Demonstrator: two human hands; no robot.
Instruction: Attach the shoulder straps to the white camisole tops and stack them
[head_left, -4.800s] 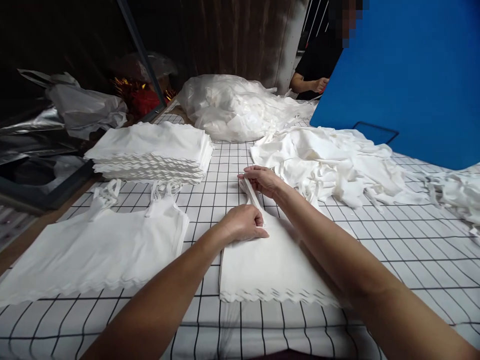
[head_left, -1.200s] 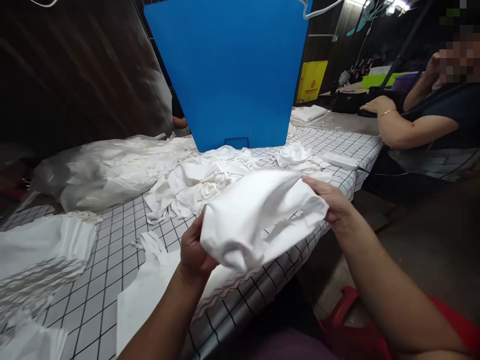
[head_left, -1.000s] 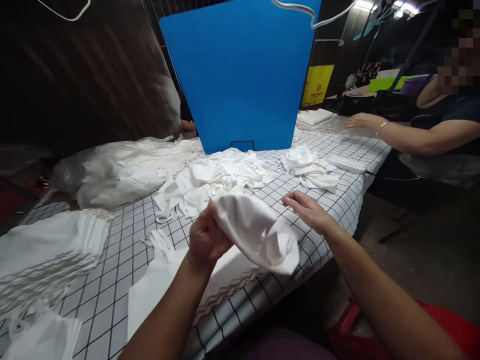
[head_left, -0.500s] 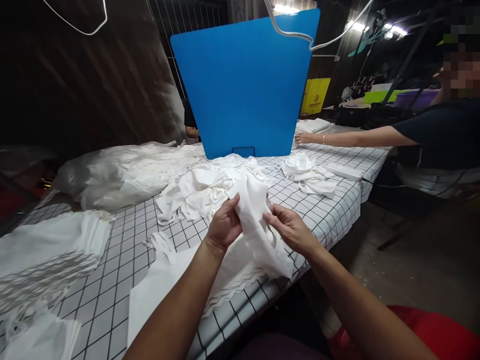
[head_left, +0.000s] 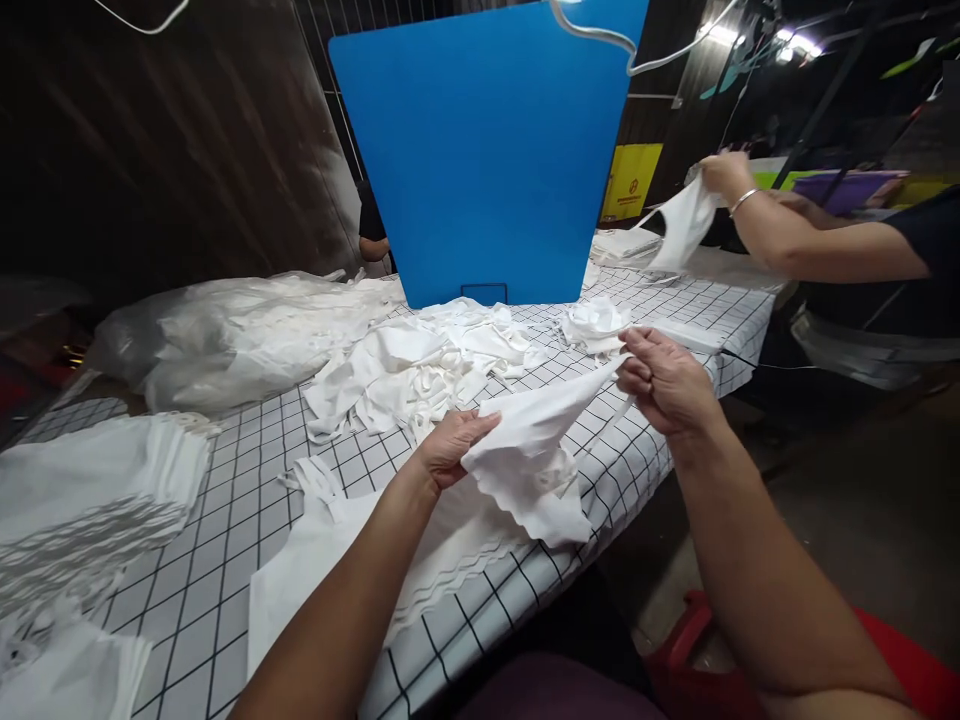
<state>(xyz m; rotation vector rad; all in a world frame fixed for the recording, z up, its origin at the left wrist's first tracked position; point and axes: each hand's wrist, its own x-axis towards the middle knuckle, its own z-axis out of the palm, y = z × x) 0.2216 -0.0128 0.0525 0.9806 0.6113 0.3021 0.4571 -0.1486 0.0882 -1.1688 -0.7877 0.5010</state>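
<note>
White scalloped-hem cloth garment (head_left: 536, 450), stretched between your hands, your left hand (head_left: 450, 447) pinching one edge, your right hand (head_left: 664, 382) gripping its strap, above black-gridded white table (head_left: 240, 480).

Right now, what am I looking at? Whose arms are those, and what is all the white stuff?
The picture comes from a camera worn on a person's head, looking down, so the two arms reaching in from the bottom are that person's own. The left hand and the right hand each grip one end of a white cloth piece with a wavy edge, stretched between them above the checked table. Under it lies a flat white piece. Further back are a loose heap of white cloth, a plastic bag of cloth and a blue board. At left is a neat stack. On the right, another person's hand lifts a white piece too.
</note>
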